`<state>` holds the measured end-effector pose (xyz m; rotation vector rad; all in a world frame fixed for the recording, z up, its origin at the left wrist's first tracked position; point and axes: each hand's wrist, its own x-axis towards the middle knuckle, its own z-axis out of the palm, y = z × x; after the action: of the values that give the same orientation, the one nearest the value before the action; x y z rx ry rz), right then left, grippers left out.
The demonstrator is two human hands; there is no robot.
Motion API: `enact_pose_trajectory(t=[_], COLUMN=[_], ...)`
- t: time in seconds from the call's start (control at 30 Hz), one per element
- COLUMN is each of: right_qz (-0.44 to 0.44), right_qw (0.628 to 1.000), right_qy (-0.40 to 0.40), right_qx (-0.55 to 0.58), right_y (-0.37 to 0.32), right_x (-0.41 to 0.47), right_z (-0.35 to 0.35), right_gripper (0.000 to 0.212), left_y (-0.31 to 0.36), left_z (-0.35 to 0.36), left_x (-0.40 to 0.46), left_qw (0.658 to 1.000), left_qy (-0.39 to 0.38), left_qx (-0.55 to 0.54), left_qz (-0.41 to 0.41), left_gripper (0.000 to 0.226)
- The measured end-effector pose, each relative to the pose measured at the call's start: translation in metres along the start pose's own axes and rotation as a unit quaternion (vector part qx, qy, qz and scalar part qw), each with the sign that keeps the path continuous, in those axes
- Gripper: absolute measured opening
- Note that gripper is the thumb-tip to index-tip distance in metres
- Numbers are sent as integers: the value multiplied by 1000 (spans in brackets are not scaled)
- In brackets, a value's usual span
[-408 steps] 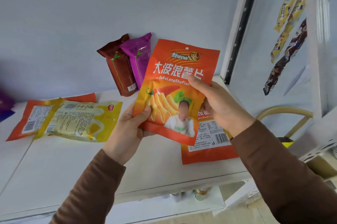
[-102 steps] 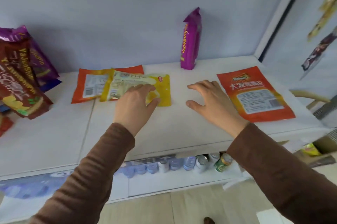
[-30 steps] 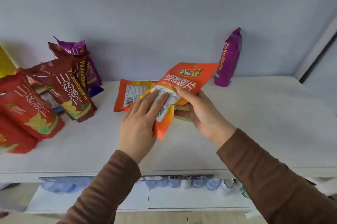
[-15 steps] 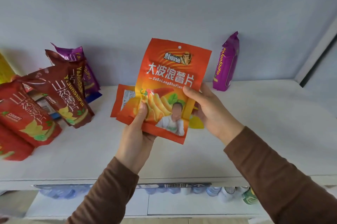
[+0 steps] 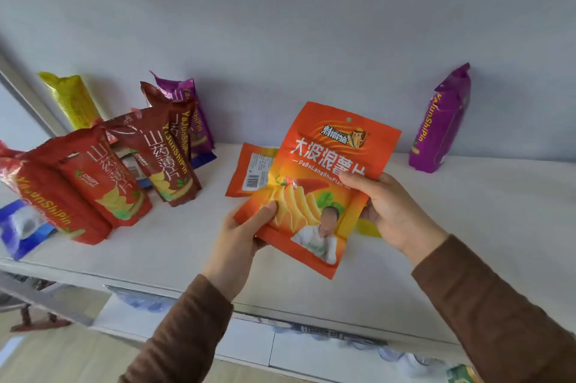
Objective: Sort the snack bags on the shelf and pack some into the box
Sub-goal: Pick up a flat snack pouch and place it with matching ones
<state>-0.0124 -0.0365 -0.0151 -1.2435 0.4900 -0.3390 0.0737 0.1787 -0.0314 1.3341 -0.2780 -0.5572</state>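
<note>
Orange bag [image 5: 318, 186] hangs face-up above the shelf [image 5: 467, 226], the left hand [image 5: 240, 236] pinching its 7 o'clock corner and the right hand [image 5: 389, 211] its 3 o'clock edge. To sort it well, I would match it with the flat orange bag [image 5: 252, 169] at 10 o'clock.

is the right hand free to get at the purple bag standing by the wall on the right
Probably not yet: the right hand grips the orange chip bag together with the left hand. The purple bag stands alone, with bare shelf between, so the path looks free once it lets go.
</note>
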Motion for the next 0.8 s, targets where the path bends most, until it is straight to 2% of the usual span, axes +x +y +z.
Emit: enact_pose_trajectory(t=[0.13,0.27,0.43,0.5,0.6,0.7,0.8], right_qz=[4,-36,-115,-127,-177,-217,-248], right_qw=[1000,998,961,932,841,776,726], right_qy=[-25,-46,-75,-87,-66,-33,-19], right_qx=[-2,-37,-240,-329,-507,-592,-641], right_y=[7,13,47,62,82,94,99], right_x=[15,27,49,54,57,55,53], right_z=[22,64,126,150,174,183,184], right_gripper=[25,16,23,31,43,45,43], left_y=[3,10,18,18,17,19,21], left_z=[-52,-115,-197,-228,-253,-254,-250], left_x=[1,-2,5,12,20,24,22], left_qw=[995,985,958,937,901,834,747], left_qy=[63,89,164,187,199,206,217], left_qx=[79,145,236,294,384,505,614], left_qz=[9,9,14,13,31,88,130], left_gripper=[44,35,26,27,32,33,30])
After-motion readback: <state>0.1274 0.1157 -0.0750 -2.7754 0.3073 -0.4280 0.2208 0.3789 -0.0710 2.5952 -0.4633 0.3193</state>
